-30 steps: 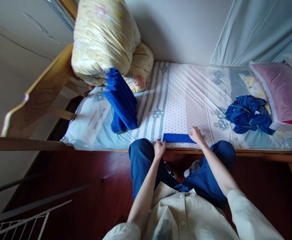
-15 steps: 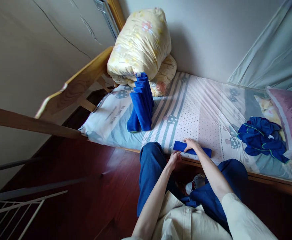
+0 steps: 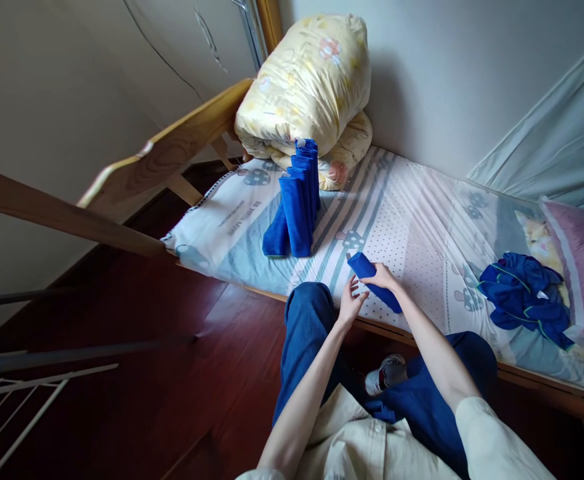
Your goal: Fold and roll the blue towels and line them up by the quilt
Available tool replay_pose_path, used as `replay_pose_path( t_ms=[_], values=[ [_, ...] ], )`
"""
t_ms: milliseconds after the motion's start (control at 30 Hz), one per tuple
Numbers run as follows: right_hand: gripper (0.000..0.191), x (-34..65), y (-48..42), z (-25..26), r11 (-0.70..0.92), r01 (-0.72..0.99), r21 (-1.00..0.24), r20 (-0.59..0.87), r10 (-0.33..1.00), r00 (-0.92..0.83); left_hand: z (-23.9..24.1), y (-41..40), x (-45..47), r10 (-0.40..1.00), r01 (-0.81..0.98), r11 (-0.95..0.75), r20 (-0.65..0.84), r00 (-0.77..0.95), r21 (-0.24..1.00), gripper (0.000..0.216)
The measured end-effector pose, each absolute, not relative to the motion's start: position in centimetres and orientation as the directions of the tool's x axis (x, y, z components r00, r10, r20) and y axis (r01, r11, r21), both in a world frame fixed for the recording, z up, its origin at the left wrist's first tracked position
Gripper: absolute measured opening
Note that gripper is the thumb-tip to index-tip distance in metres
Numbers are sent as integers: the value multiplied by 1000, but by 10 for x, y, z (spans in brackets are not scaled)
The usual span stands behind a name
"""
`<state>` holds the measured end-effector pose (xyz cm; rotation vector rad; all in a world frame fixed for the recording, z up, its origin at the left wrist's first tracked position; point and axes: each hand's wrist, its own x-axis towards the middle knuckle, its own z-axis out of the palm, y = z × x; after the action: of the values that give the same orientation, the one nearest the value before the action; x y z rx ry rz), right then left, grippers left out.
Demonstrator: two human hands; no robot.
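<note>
A folded blue towel (image 3: 387, 297), a narrow flat strip, is tilted over the near edge of the bed. My right hand (image 3: 382, 275) grips it around the middle. Just to the left, my left hand (image 3: 352, 304) has its fingers apart by the towel's near side; whether a fingertip touches it I cannot tell. Farther left, a row of folded blue towels (image 3: 299, 213) stands on end on the sheet, with one leaning at the front. A crumpled pile of blue cloths (image 3: 522, 293) with green edging lies at the right.
A yellow floral quilt (image 3: 312, 80) is heaped at the bed's far left end by the wooden bed rail (image 3: 172, 140). A pink pillow (image 3: 579, 257) lies at the right. A white metal rack (image 3: 32, 413) stands on the dark red floor (image 3: 212, 373).
The towel, flat along the bed edge before, is now lifted and turned at a slant in my right hand. My left hand's fingers have spread. The view has shifted slightly left.
</note>
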<state>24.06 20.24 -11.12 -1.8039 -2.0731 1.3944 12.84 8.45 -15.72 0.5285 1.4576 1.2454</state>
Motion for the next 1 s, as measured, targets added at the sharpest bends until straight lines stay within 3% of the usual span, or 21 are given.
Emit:
replay_pose_path(
  t_ms=[133, 233, 400, 633, 833, 1000],
  values=[
    [39, 199, 220, -87, -63, 554, -830, -251, 929, -270, -135, 120, 82, 930, -123, 130, -164, -329, 984, 77],
    [41, 159, 225, -70, -69, 389, -918, -173, 955, -239, -123, 145, 40, 936, -14, 92, -91, -341, 996, 82],
    [40, 93, 229, -45, -68, 214, -975, -115, 969, -217, -123, 160, -14, 949, 128, 133, -89, -303, 983, 80],
    [52, 25, 246, -42, 3, 202, -979, -60, 951, -305, -150, 157, -59, 877, 137, 251, -165, -452, 958, 55],
    [51, -7, 254, -68, -88, 208, -974, -147, 946, -288, -177, 161, -87, 845, 99, 288, -204, -494, 953, 57],
    [50, -20, 268, -81, -58, 194, -979, -115, 948, -298, -183, 173, -101, 837, 107, 285, -193, -511, 952, 63]
  ],
)
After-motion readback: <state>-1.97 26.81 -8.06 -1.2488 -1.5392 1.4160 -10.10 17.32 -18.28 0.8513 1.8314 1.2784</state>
